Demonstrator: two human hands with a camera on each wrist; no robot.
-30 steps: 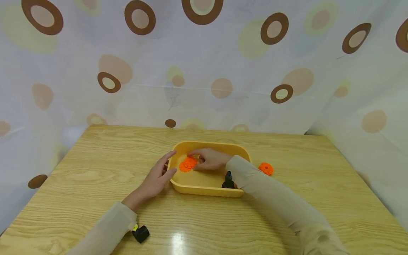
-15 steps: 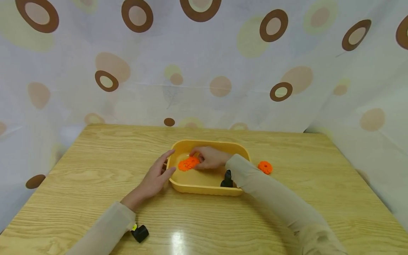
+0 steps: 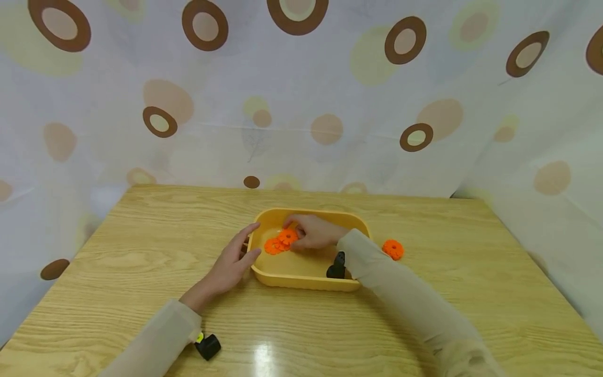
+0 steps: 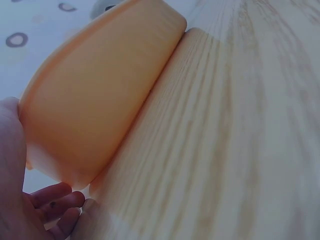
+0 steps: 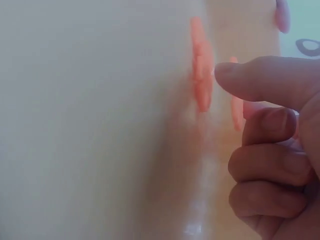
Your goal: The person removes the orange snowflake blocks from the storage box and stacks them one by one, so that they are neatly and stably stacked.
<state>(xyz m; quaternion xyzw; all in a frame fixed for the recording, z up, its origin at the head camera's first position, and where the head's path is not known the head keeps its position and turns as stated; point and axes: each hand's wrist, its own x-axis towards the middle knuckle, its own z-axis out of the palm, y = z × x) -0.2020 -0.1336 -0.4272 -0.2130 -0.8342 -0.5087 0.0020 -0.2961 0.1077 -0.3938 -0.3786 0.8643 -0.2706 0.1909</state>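
Note:
A yellow plastic tray (image 3: 306, 283) stands on the wooden table. My left hand (image 3: 231, 267) holds its left end, thumb and forefinger at the rim; in the left wrist view, the other fingers (image 4: 55, 205) bend near its lower outside edge. Inside the tray, my right hand (image 3: 315, 233) pinches an orange flower-shaped disc (image 3: 288, 236) between thumb and forefinger, partly hidden by the fingers. Close to it lies another orange flower-shaped disc (image 3: 273, 246), overlapped in the head view. In the right wrist view, orange discs (image 5: 201, 70) appear edge-on by the thumb.
One more orange flower-shaped piece (image 3: 393, 250) lies on the table right of the tray. Black wrist cameras sit at the left sleeve (image 3: 208, 346) and at the right wrist (image 3: 336, 266), the latter over the tray's front wall. A patterned curtain (image 3: 301, 131) borders the table.
The orange disc at my right fingertips has come up slightly and turned its face toward the head camera. My right hand has shifted a little right; the left hand keeps its place.

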